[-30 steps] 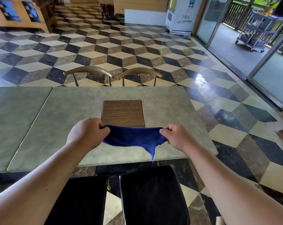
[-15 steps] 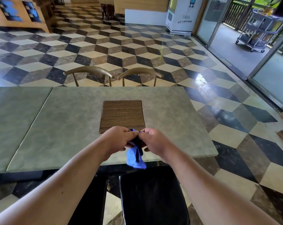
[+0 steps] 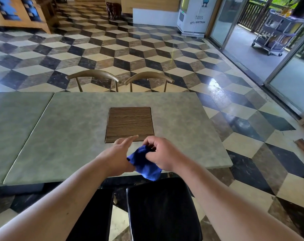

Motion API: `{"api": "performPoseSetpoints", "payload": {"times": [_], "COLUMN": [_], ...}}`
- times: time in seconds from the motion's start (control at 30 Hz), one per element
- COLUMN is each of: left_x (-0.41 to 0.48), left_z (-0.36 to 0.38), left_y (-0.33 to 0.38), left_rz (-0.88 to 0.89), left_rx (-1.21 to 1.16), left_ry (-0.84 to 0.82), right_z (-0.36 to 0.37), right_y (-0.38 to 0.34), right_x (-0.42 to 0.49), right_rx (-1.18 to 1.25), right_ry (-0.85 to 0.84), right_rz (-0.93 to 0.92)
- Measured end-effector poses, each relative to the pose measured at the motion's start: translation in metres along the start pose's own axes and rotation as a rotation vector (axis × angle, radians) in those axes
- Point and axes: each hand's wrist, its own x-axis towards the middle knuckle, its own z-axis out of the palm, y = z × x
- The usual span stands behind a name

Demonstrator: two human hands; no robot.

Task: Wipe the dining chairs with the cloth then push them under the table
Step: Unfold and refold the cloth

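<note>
A folded blue cloth (image 3: 145,163) hangs between my hands over the near edge of the grey-green table (image 3: 74,136). My right hand (image 3: 162,153) pinches its upper part. My left hand (image 3: 119,156) lies flat against the cloth's left side with the fingers stretched out. Two black padded chair seats stand just below: one (image 3: 163,211) under the cloth, one (image 3: 93,216) to its left, partly hidden by my left arm. On the far side of the table, two curved brass chair backs (image 3: 93,75) (image 3: 148,76) show above the tabletop.
A dark wooden board (image 3: 130,123) is set in the tabletop. A second table (image 3: 12,122) adjoins on the left. Patterned tile floor (image 3: 248,150) spreads right and beyond. Sliding glass doors (image 3: 287,84) stand at the right, with a cart (image 3: 276,37) outside.
The cloth was stretched wide between both hands, then gathered together. Now it is bunched in my right hand and my left hand's fingers have opened flat beside it.
</note>
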Motion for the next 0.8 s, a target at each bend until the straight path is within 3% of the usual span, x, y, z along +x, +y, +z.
{"api": "performPoseSetpoints", "payload": {"times": [0.1, 0.27, 0.37, 0.67, 0.8], "left_x": [0.003, 0.006, 0.011, 0.026, 0.035], "left_z": [0.004, 0.004, 0.004, 0.013, 0.025], "left_y": [0.001, -0.006, -0.005, -0.015, -0.025], "left_rz": [-0.024, -0.054, -0.016, -0.075, -0.141], "left_rx": [0.057, 0.005, -0.006, -0.088, -0.096], "left_ry": [-0.033, 0.235, 0.292, 0.277, 0.191], "right_z": [0.000, -0.007, -0.006, -0.009, 0.006], "right_y": [0.007, 0.036, 0.047, 0.059, 0.074], "right_x": [0.000, -0.003, -0.005, 0.004, 0.008], "right_rx": [0.033, -0.200, -0.297, -0.237, -0.140], "right_ry": [0.055, 0.179, 0.207, 0.234, 0.148], "right_rz": [0.017, 0.129, 0.168, 0.234, 0.341]}}
